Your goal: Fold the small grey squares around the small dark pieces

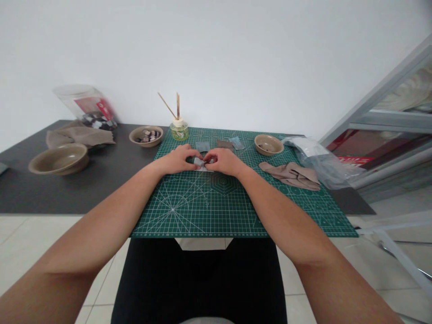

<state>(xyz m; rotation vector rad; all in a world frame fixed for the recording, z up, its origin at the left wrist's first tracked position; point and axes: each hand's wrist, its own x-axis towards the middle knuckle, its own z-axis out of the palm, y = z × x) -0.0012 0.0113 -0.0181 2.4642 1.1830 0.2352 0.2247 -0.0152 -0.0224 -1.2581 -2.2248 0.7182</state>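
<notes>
Green mat (189, 220) beneath hands (224, 161), bowl (269, 152), cloth (293, 174).

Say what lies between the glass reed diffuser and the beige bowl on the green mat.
The head view shows a grey flat piece, a brown flat piece and a blue-white packet.

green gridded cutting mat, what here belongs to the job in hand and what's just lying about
In use, it seems:
left hand, right hand
small pale grey piece between them
green gridded mat

Probably lying about:
clear glass reed diffuser
beige bowl on the mat
crumpled brown cloth near it
clear plastic bag
</notes>
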